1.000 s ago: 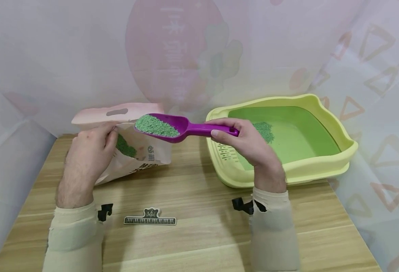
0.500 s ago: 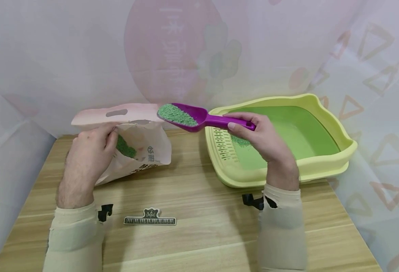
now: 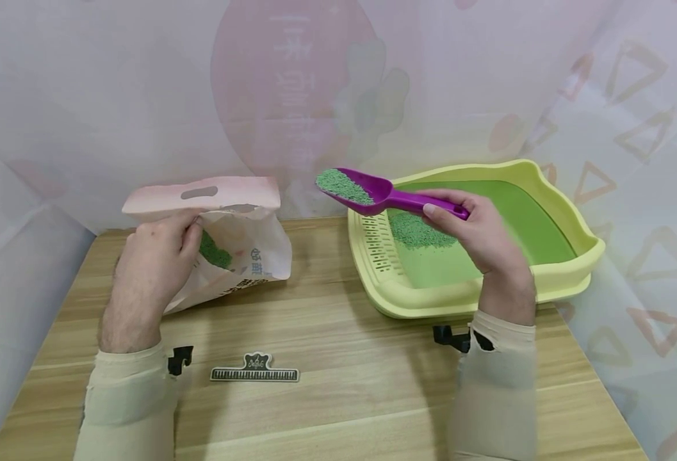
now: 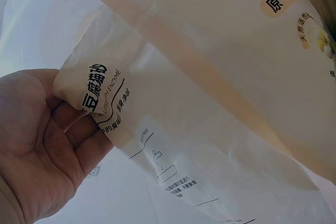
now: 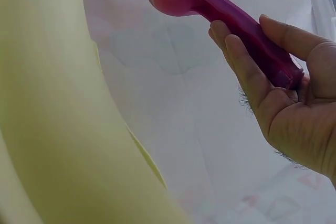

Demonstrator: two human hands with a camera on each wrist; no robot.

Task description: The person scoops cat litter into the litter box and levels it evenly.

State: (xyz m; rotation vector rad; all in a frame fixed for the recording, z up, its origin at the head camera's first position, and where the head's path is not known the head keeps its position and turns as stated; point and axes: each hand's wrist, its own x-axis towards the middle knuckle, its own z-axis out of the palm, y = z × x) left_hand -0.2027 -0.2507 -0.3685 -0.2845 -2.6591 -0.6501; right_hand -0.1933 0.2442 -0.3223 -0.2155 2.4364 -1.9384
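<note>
With thumb and fingers my right hand (image 3: pixel 479 230) grips the handle of a purple scoop (image 3: pixel 381 192). Green cat litter pellets (image 3: pixel 344 186) fill the front of its bowl. The scoop's bowl is in the air by the left rim of a yellow-green litter box (image 3: pixel 396 301), and the hand is over the box. A heap of the same pellets (image 3: pixel 421 232) lies on the box floor. My left hand (image 3: pixel 156 269) pinches the top edge of a pale litter bag (image 3: pixel 269 246), whose mouth gapes. Printed lettering shows on the bag (image 4: pixel 199 93) in the left wrist view.
A black-and-white clip with a piano-key pattern (image 3: pixel 255 368) lies on the wooden table (image 3: pixel 326 390) in front of the bag. A pale printed sheet (image 3: pixel 459 83) hangs behind the table. The litter box stands at the back right, with a slotted ledge on its left side.
My right hand has carried the loaded scoop rightwards, from over the bag to the litter box's left rim. The left hand has stayed at the bag's edge.
</note>
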